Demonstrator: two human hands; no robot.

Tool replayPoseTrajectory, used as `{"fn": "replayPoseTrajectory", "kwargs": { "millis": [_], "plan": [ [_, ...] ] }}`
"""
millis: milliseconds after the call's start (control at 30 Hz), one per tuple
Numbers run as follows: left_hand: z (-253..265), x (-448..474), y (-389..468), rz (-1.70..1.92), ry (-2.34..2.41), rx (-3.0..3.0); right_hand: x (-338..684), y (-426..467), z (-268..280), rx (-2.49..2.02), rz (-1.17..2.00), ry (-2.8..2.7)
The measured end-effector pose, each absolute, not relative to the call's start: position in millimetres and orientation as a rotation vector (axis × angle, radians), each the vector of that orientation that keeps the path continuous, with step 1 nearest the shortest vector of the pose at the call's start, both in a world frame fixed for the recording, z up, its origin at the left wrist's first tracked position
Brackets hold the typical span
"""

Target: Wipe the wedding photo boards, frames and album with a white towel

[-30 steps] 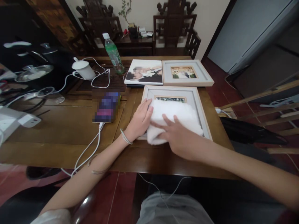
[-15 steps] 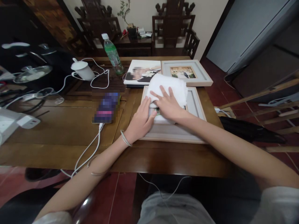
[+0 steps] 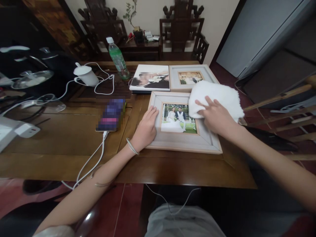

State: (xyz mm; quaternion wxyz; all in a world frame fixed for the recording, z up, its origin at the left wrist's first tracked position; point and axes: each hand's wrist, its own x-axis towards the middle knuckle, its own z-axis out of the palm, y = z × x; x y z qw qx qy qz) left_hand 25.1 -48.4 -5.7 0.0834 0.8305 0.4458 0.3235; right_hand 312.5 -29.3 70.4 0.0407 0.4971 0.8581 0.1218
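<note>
A pale wooden picture frame [image 3: 182,147] lies flat on the table, with a small photo [image 3: 179,119] of two people in its middle. My left hand [image 3: 147,128] rests on the frame's left edge, fingers over the rim and thumb tucked down, gripping it. Under my right hand [image 3: 217,115] a folded white towel [image 3: 221,95] covers the frame's upper right side and juts past its right edge. My right fingers press into the towel from above and hold it.
Behind the frame lie a photo board [image 3: 150,77] and a second picture frame [image 3: 174,74]. A green bottle [image 3: 119,62], a lidded white cup [image 3: 87,75] and a phone on a cable [image 3: 111,115] stand or lie to the left. A power strip [image 3: 12,131] sits far left.
My right hand has swept the white towel to the right, uncovering the photo. My left hand has shifted slightly left onto the frame's edge, off the towel.
</note>
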Motion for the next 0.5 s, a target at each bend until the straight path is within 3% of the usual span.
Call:
{"fn": "replayPoseTrajectory", "kwargs": {
  "millis": [300,500],
  "plan": [
    [-4,25,-50,0.945,1.335,2.47,289,-148,85,1.189,-0.227,2.836],
    [-5,25,-51,0.972,1.347,2.456,279,-91,79,1.356,-0.373,2.891]
  ]
}}
